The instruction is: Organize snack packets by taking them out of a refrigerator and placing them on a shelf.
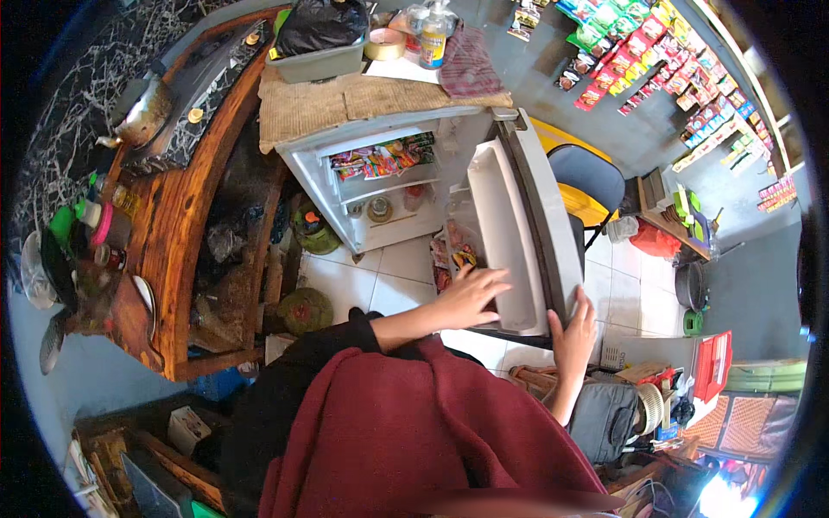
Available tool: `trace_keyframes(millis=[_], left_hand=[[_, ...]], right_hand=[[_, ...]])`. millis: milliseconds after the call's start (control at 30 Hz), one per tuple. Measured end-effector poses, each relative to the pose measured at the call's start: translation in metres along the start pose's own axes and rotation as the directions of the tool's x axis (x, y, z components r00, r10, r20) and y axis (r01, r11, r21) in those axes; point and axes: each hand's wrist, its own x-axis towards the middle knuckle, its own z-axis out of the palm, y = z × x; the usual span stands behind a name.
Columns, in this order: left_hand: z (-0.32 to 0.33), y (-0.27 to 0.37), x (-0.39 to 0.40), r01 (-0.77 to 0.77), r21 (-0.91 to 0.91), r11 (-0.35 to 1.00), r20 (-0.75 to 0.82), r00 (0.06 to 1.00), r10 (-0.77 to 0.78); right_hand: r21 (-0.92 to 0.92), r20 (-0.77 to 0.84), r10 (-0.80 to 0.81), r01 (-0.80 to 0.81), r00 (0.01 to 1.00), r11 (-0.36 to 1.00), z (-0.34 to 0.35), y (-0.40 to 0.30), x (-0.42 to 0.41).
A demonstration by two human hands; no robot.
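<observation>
A small refrigerator (pixel 388 239) stands before me with its door (pixel 562 226) swung out to the right. My right hand (pixel 575 327) grips the door's free edge, its thumb on the inner side and its fingers over the outer face. By the inner door shelf (pixel 508 239) is my left hand (pixel 469 298), palm down and fingers spread, with nothing seen in it. Colourful packets (pixel 461 249) sit in a clear door bin just beyond its fingertips; whether they touch is unclear. Inside the refrigerator, more packets (pixel 385 157) fill the upper compartment, and a glass jar (pixel 380 208) rests lower down.
Cardboard (pixel 382 97) covers the refrigerator's top, bearing a grey tub (pixel 317 61), tape roll (pixel 385 45) and pump bottle (pixel 433 39). Left stands a wooden counter (pixel 194 194) with a stove (pixel 201 97); green gas cylinders (pixel 304 311) are beside the refrigerator. A chair (pixel 586 178) stands behind the door.
</observation>
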Motion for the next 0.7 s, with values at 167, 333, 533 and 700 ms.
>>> trace_keyframes(millis=[167,333,533,700], left_hand=[[0.002,-0.087,-0.059,0.284,0.033,0.958,0.041,0.958,-0.285],[-0.01,-0.213,-0.105,0.561,-0.059,0.826,-0.016,0.826,-0.563],[0.007,-0.389,-0.081,0.713,-0.488,0.504,0.018,0.585,-0.811],[0.032,-0.515,-0.02,0.669,-0.551,0.499,-0.101,0.54,-0.836]], right_hand=[[-0.287,-0.115,0.191,-0.216,0.975,0.933,0.017,0.033,0.04],[-0.243,-0.478,0.143,-0.286,0.867,0.927,0.062,0.001,0.081],[0.425,-0.208,-0.271,0.336,0.94,0.841,0.26,-0.095,0.11],[0.668,0.389,-0.117,-0.193,0.914,0.719,0.494,-0.125,0.17]])
